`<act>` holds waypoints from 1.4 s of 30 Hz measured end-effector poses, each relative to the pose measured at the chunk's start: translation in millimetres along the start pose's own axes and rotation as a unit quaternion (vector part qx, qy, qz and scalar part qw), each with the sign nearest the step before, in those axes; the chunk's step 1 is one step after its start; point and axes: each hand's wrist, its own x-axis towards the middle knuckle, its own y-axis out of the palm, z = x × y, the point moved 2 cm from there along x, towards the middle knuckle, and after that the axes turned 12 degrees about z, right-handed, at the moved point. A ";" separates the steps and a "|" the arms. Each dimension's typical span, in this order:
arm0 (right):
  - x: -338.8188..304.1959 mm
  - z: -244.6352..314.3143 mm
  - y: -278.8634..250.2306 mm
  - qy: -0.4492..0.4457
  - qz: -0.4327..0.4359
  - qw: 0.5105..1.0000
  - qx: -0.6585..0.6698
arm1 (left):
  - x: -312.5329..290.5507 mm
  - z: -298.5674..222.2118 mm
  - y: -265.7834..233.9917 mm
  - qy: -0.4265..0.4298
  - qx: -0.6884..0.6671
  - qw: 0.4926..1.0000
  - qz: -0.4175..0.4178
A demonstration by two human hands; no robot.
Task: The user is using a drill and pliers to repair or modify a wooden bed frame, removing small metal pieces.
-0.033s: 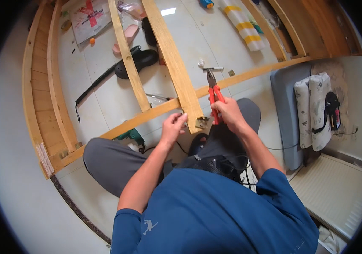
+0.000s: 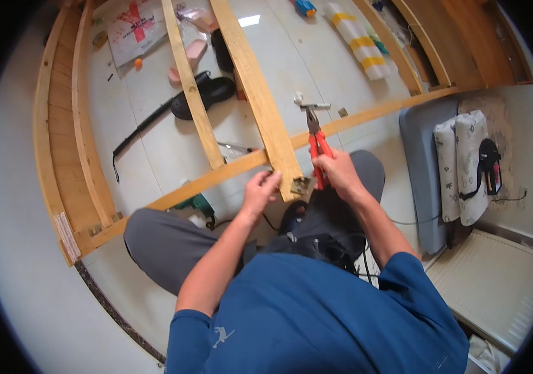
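My right hand [image 2: 336, 171] is closed round the red handles of a pair of pliers [image 2: 316, 140], jaws pointing away from me and nearly closed. They stand just right of a wooden board [image 2: 271, 134] lying across a frame rail. A small metal bracket [image 2: 299, 185] sits at the board's near end, between my hands. My left hand [image 2: 261, 193] is at the board's left edge, fingers curled and thumb and fingertips drawn together. Whatever small thing may be between them is too small to make out.
The wooden bed-like frame [image 2: 235, 167] surrounds the work. Black shoes [image 2: 207, 93], a black rod [image 2: 145, 128], a hammer-like metal tool [image 2: 315, 106] and a screwdriver [image 2: 236, 148] lie on the floor within it. A green power drill [image 2: 198, 204] rests by my left knee; a grey-blue cushion [image 2: 427, 168] stands right.
The whole scene sits slightly lower and to the right in the picture. My left fingertips have come a little further onto the board's edge; the right hand keeps its hold on the pliers.
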 end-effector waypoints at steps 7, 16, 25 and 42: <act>-28.2 7.7 38.9 -0.061 -0.062 0.996 -0.025 | 25.7 -14.3 19.0 0.090 0.035 0.994 0.047; -90.0 28.9 95.2 -0.020 -0.127 0.986 0.111 | 37.7 1.3 30.4 0.106 0.019 0.993 -0.046; -89.8 -39.5 78.3 -0.063 0.012 0.975 0.211 | 34.5 -7.6 19.3 0.063 -0.068 0.995 0.045; -116.6 -123.1 7.2 0.024 0.354 0.895 0.269 | 36.4 -3.2 37.7 0.062 -0.062 0.995 -0.052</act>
